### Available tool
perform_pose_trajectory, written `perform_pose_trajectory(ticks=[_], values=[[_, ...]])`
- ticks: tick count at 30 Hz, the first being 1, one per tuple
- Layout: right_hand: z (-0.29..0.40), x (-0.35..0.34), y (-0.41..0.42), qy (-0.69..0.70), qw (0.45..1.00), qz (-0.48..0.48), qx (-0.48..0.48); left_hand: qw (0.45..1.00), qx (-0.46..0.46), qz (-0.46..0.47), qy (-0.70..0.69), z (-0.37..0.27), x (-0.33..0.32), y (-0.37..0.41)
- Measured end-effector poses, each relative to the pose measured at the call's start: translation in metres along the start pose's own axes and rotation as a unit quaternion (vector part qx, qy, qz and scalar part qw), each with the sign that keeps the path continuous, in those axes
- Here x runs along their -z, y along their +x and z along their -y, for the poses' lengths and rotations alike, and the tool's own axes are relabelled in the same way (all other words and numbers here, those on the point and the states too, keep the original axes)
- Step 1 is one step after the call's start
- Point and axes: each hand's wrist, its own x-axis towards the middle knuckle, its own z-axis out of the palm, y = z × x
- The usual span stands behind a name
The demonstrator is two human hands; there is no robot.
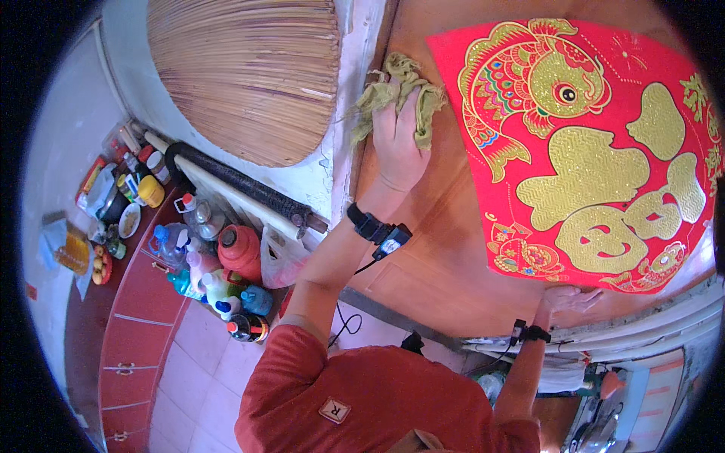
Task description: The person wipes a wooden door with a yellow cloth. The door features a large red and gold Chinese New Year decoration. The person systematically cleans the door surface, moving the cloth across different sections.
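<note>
My left hand [399, 136] presses a crumpled, frayed olive-green cloth [402, 68] against an orange-brown wooden door [430, 221], close to the door's left edge. The fingers lie over the cloth and bunch it up. To the right of the cloth, a large red poster [510, 204] with a gold glitter carp and gold characters covers much of the door. My right hand [566, 299] rests at the poster's lower edge, fingers stretched out, with no object visible in it. Each wrist wears a black strap with a small cabled device.
A round woven-stalk mat [249, 73] hangs on the wall at left. Below stand a red jug [239, 255], several plastic bottles [221, 291] and a red cabinet [141, 328] laden with jars. White pipes [634, 323] run at right. A black cable [346, 325] dangles below my left arm.
</note>
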Motion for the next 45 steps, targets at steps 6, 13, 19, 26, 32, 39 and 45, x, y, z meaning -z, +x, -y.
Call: perform_pose_trajectory(ticks=[6, 13, 19, 26, 32, 39, 45], values=[[-0.037, -0.007, -0.011, -0.025, 0.999, -0.022, 0.025, 0.956, 0.025, 0.263, -0.127, -0.011, -0.001, -0.107], [-0.025, -0.003, -0.004, -0.032, 0.999, -0.013, 0.023, 0.967, -0.136, 0.201, 0.078, 0.000, 0.013, -0.090], [-0.012, 0.002, -0.002, -0.012, 1.000, -0.009, 0.011, 0.994, -0.104, 0.011, 0.006, -0.004, -0.001, 0.002], [0.003, 0.012, 0.001, -0.007, 1.000, 0.010, 0.007, 0.952, -0.185, 0.231, 0.079, 0.021, 0.005, -0.111], [-0.007, 0.010, 0.003, -0.035, 0.999, 0.035, 0.013, 0.935, -0.161, 0.315, 0.017, 0.035, 0.023, -0.146], [0.002, 0.013, 0.005, -0.021, 0.999, -0.003, 0.024, 0.984, -0.139, 0.092, 0.056, -0.001, 0.008, -0.040], [-0.004, 0.013, 0.001, -0.043, 0.998, 0.028, 0.023, 0.942, -0.033, 0.309, -0.125, 0.002, -0.011, -0.145]])
